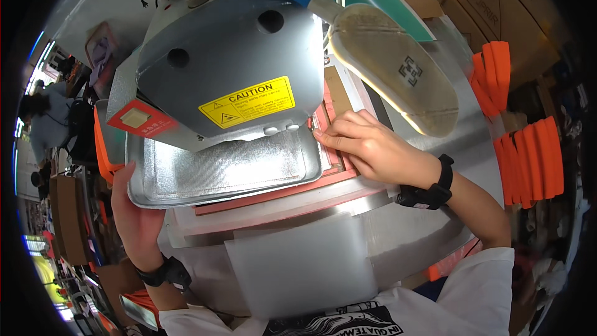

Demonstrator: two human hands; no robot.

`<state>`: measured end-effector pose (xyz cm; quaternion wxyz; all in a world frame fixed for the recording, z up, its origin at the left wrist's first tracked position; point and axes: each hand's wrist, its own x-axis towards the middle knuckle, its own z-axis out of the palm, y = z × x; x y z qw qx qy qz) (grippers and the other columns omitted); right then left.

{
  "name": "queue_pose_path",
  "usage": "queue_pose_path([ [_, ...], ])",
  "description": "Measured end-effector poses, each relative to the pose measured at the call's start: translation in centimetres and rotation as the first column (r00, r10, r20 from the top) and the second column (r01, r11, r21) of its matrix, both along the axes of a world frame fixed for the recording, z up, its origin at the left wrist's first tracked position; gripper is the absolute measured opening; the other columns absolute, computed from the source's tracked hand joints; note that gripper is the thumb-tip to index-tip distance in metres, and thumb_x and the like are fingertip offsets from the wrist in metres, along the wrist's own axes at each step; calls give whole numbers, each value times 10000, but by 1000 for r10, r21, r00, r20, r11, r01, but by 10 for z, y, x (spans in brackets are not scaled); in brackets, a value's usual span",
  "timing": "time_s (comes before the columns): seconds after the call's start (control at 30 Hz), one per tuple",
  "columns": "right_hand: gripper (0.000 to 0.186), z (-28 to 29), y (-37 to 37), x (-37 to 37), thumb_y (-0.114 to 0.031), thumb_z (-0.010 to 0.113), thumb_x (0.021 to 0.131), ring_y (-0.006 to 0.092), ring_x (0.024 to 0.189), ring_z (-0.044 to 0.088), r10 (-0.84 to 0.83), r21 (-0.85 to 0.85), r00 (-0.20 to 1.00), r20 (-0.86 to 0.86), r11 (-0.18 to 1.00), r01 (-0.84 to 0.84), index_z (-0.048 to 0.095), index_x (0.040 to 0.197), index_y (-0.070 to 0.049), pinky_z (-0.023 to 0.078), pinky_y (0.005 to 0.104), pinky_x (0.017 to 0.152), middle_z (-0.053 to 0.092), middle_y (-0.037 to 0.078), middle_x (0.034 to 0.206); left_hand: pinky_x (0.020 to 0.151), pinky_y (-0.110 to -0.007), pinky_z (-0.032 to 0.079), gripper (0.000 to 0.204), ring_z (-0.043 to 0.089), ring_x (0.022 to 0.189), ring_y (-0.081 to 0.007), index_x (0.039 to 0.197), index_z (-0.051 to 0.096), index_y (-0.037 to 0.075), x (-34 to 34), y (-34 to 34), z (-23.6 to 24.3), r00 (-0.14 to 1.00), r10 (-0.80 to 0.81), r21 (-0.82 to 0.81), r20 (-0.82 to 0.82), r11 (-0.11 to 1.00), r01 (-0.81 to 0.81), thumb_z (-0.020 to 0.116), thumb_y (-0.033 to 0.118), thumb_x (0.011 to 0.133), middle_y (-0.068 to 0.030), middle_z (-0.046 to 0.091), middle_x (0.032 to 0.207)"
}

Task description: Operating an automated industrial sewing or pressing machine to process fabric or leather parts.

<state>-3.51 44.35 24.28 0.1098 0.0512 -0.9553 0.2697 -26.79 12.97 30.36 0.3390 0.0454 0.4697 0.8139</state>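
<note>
- The silver tray [224, 162] is positioned beneath the grey machine head [230, 56]
- Its left end is clamped in the grip of the left hand [137, 214]
- The right hand [370, 149] is held at its right rim, thumb near fingers; whether anything is pinched in that grip cannot be told
- Black wristbands [429, 193] are worn

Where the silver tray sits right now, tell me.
In the head view, the silver tray sits left of centre, partly hidden by the grey machine housing, with the left grip at its left rim.
</note>
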Motion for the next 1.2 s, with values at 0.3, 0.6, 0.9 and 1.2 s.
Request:
queue_pose_path([
  [0.3, 423, -12, 6, -9, 48, 586, 748, 232, 961, 538, 107, 135, 988, -113, 987, -92, 614, 1167, -4, 398, 346, 921, 580, 82, 955, 977, -428, 445, 350, 587, 1125, -224, 1264, 496, 19, 20, -3, 40, 986, -160, 107, -55, 980, 165, 499, 184, 955, -129, 601, 1226],
  [0.6, 569, -21, -7, -26, -55, 672, 684, 236, 1026, 488, 191, 239, 980, -53, 955, -173, 566, 1241, -13, 399, 372, 884, 564, 71, 1063, 954, -393, 474, 327, 609, 1074, -206, 1244, 514, 13, 28, 14, 85, 965, -156, -5, -212, 987, 159, 468, 194, 976, -132, 611, 1197],
  [0.9, 313, 6, -46, -20, -16, 435, 861, 254, 876, 617, 9, -683, 991, 130, 726, 83, 576, 1136, 30, 506, 347, 796, 602, 127, 893, 842, -318, 516, 682, 614, 1011, -239, 1245, 455, -44, -6, -120, 23, 956, -148, -577, -253, 816, -26, 482, -84, 564, -131, 594, 1122],
  [1.2, 540, 10, -110, -60, -378, 488, 933, 208, 1121, 549, 508, -839, 740, 440, -62, 541, 469, 1190, 97, 428, 326, 998, 562, 192, 1153, 864, -417, 483, 460, 597, 988, -312, 1075, 517, 10, 98, -243, -85, 943, 56, -580, -328, 776, -247, 552, -23, 618, -158, 611, 1045],
])
